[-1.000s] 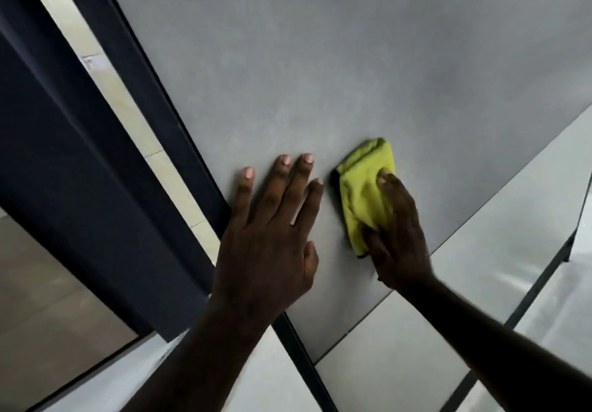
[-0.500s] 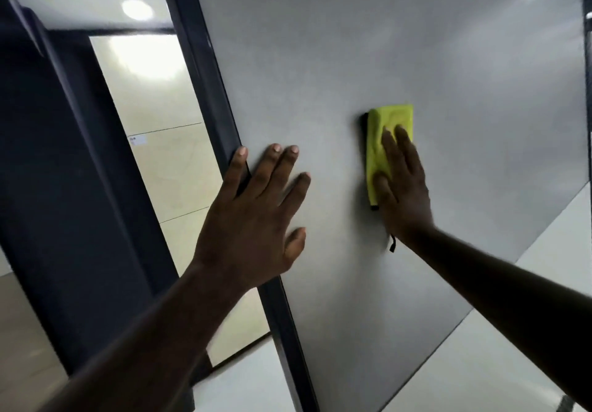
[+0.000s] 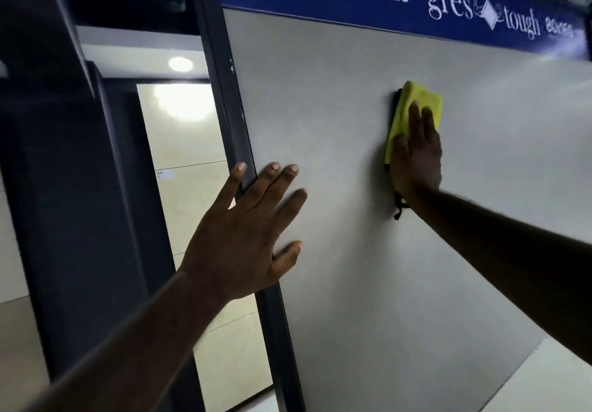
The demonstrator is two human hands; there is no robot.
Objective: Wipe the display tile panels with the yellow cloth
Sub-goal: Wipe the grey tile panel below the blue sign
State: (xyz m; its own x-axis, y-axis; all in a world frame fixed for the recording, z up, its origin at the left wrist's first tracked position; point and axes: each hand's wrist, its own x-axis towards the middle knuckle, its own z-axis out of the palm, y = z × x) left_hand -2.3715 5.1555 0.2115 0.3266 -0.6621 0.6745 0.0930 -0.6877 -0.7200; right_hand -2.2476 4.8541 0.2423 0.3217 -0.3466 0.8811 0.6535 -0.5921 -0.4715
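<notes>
We see the right hand (image 3: 416, 152) up in the upper right of the frame, palm flat and fingers stretched out, pressing the yellow cloth (image 3: 416, 100) against the grey tile panel (image 3: 352, 251). The cloth is folded into a pad; its top edge pokes out above the fingertips, and a dark edge shows along its left side. A short dark strap (image 3: 398, 208) dangles below the wrist; whether it belongs to the cloth we cannot tell.

Over at the centre, the left hand (image 3: 246, 235) is spread wide open, holding nothing, with its palm laid against the left edge of the same panel. Its index finger crosses onto the dark frame (image 3: 230, 107) that runs down the panel's left side, while the other fingers and the thumb lie on the grey surface.

Across the top of the frame runs a blue sign (image 3: 400, 4) with white lettering, sitting just above the panel. To the left, behind the dark frame, we catch a glossy cream tile (image 3: 185, 161) with a bright light reflected near its top. At the lower right corner a paler panel (image 3: 544, 382) borders the grey one.
</notes>
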